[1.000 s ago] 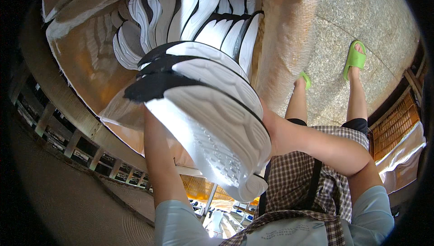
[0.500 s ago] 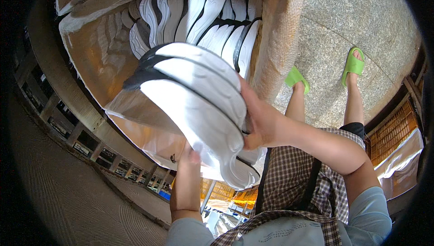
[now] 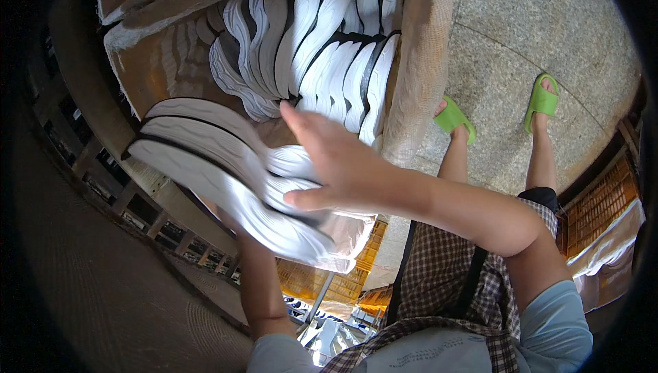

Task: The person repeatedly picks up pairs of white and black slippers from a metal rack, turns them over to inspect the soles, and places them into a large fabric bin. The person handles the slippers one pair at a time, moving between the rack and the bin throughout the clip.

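A stack of white shoe soles point(image 3: 205, 167) with black edges is held at a tilt over the near part of a fabric-lined container. My left hand point(image 3: 236, 224) bears the stack from its near side; its fingers are mostly hidden behind the soles. At the stack's right end my right hand point(image 3: 336, 157) is spread, thumb and forefinger wide apart, slightly blurred. White sole ends point(image 3: 291, 160) show just beyond it, and I cannot tell whether it touches them. More shoe soles point(image 3: 343, 75) stand on edge in packed rows inside the container.
Woven cloth point(image 3: 418, 78) covers the container's right rim. On the speckled floor point(image 3: 507, 17) are my feet in green slippers point(image 3: 543, 102). A slatted structure point(image 3: 123, 202) runs along the left; an orange crate point(image 3: 370, 250) stands below the container. Another crate point(image 3: 603, 195) is at far right.
The stack has moved left and turned flatter. My right hand has come off its right end and opened, moving left. My left hand has shifted left with the stack.
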Tool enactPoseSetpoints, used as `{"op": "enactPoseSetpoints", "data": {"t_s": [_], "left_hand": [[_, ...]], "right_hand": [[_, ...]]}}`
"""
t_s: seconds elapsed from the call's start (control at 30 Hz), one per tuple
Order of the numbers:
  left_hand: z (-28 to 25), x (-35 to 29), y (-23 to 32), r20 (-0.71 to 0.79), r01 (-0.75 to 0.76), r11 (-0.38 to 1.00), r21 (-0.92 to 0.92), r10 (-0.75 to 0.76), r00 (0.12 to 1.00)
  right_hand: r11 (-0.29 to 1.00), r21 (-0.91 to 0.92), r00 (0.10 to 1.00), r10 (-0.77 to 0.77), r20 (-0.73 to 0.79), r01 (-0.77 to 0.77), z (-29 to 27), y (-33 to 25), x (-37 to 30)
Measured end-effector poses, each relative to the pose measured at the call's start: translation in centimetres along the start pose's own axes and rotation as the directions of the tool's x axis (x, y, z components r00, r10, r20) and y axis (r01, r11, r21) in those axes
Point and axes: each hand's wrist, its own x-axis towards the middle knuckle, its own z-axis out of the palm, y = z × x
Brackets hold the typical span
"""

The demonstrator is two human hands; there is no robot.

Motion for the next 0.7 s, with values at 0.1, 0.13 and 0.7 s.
{"op": "enactPoseSetpoints", "data": {"t_s": [0.1, 0.13, 0.7], "left_hand": [[-1.7, 4.7, 2.4, -0.113, -0.333, 0.882, 0.334, 0.388, 0.915], [-2.2, 6.7, 3.0, -0.145, -0.426, 0.767, 0.480, 0.549, 0.823], [-9.3, 31.1, -5.1, 0.079, -0.093, 0.001, 0.996, 0.526, 0.847]], "right_hand": [[0.908, -0.365, 0.932, -0.296, -0.207, 0.208, -3.6, 1.3, -0.6], [0.864, -0.444, 0.907, -0.360, -0.218, 0.237, -4.9, 1.9, -0.9], [0.537, -0.808, 0.775, -0.608, -0.172, 0.242, -5.5, 6.7, -1.3]]}}
